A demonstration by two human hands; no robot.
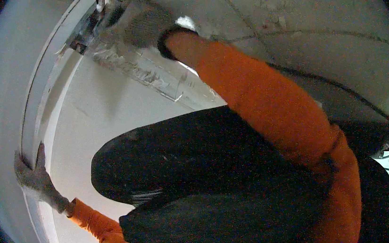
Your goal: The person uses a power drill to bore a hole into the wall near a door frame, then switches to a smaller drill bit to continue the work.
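My gloved left hand [39, 178] is wrapped round the lower part of a long white strip [39, 86] along the pale wall at the left. The strip's upper end has a dark, rough section with a small metal piece. My gloved right hand [141, 23] is raised just right of that end, smeared by motion. Its fingers and anything in them cannot be made out. Below it, white crumbly material [120, 64] lies along a ledge.
My dark-trousered legs [182, 148] are bent across the middle and lower view. A dirty concrete surface [300, 19] spans the top, crossed by black cables [336, 84]. A pale wall [4, 82] borders the left, and more cables show at the right edge.
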